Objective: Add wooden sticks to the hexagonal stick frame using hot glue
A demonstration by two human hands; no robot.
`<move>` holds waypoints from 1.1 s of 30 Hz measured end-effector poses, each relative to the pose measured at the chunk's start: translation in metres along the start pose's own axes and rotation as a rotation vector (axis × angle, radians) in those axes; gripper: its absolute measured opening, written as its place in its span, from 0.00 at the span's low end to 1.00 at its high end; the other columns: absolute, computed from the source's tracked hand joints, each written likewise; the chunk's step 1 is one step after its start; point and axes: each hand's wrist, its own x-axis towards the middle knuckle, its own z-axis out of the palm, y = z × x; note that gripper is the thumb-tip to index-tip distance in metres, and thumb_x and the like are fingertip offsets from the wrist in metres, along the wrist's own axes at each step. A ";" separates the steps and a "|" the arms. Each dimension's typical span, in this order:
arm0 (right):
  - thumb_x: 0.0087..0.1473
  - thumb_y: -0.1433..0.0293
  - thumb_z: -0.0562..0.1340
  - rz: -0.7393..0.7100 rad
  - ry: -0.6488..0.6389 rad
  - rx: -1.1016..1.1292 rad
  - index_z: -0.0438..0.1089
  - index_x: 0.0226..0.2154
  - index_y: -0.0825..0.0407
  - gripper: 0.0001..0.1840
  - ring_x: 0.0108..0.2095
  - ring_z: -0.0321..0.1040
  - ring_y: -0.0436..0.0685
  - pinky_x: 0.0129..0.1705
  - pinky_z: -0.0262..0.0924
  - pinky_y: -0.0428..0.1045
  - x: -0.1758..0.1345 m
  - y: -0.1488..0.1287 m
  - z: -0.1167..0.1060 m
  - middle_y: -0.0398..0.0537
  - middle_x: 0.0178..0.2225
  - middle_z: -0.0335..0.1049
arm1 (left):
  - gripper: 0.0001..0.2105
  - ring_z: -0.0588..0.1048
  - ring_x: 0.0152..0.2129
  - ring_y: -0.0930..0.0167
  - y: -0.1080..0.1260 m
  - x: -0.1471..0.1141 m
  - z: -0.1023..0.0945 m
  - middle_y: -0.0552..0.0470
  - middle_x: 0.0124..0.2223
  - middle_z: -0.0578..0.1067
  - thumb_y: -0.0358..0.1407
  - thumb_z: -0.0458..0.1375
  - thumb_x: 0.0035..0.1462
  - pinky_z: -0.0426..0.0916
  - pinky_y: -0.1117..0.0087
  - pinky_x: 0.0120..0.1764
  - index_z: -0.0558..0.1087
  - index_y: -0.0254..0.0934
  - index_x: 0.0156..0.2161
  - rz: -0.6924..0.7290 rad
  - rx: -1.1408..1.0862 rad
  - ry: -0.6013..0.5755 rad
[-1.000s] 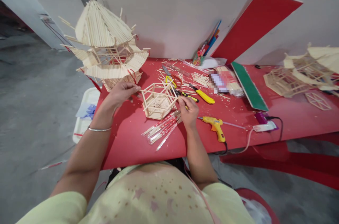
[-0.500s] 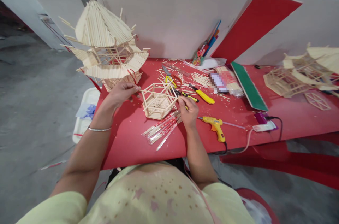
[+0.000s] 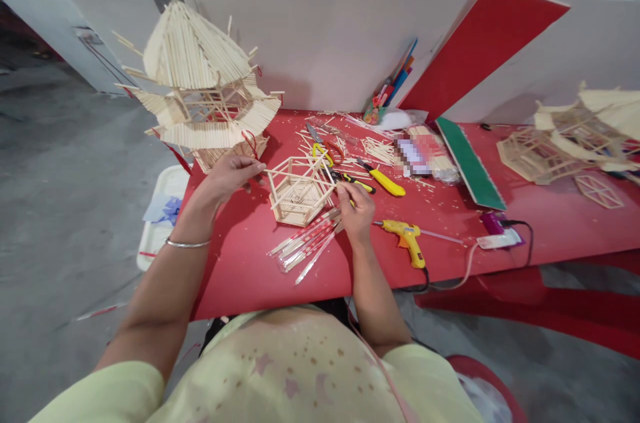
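A small hexagonal frame of thin wooden sticks [image 3: 299,209] rests on the red table in front of me. Across its upper near side runs a wooden stick [image 3: 300,179], one end at each hand. My left hand [image 3: 234,175] pinches the left end between thumb and fingers. At the right corner my right hand [image 3: 356,204] is closed on the other end; its fingertips partly hide the contact. Packets of wrapped sticks [image 3: 305,243] lie just below the frame. Yellow-handled scissors [image 3: 323,155] and black-and-yellow pliers [image 3: 357,181] lie behind it.
A large stick pavilion [image 3: 200,96] stands at the left, another [image 3: 565,136] at the right. A yellow glue gun [image 3: 407,236], a yellow utility knife [image 3: 385,181], loose sticks [image 3: 377,149] and a green board [image 3: 470,163] lie on the red table [image 3: 230,283]. A pen holder [image 3: 375,109] stands behind.
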 end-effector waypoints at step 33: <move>0.66 0.62 0.63 0.000 -0.004 0.001 0.81 0.42 0.46 0.11 0.41 0.77 0.56 0.49 0.71 0.53 -0.001 0.001 -0.001 0.48 0.40 0.80 | 0.16 0.77 0.22 0.70 0.001 -0.002 0.000 0.45 0.29 0.82 0.48 0.69 0.50 0.68 0.75 0.22 0.81 0.36 0.32 -0.006 0.020 -0.007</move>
